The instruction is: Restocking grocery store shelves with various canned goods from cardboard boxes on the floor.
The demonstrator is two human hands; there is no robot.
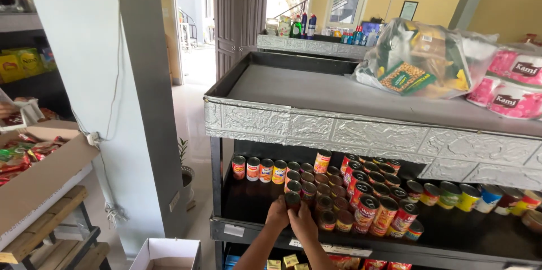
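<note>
Closed both hands round one small can near the front edge of the middle shelf, toward its left end. Wrapped the left hand on the can's left side and the right hand on its right, fingers curled in against the wall and knuckles toward the camera. Saw the fingertips hidden behind the can, so could not tell how far round they reached. Stood upright, lid showing above the hands, touching or just beside the packed rows of cans behind and to the right.

Judged stiff and rigid, metal by the look, fairly heavy for its size if full, not fragile. Judged the smooth label somewhat slippery, the rims at top and bottom less so. Best taken round the middle of the wall, one hand enough, or pinched under the top rim. Little room for fingers on the side facing the neighbours.
</note>
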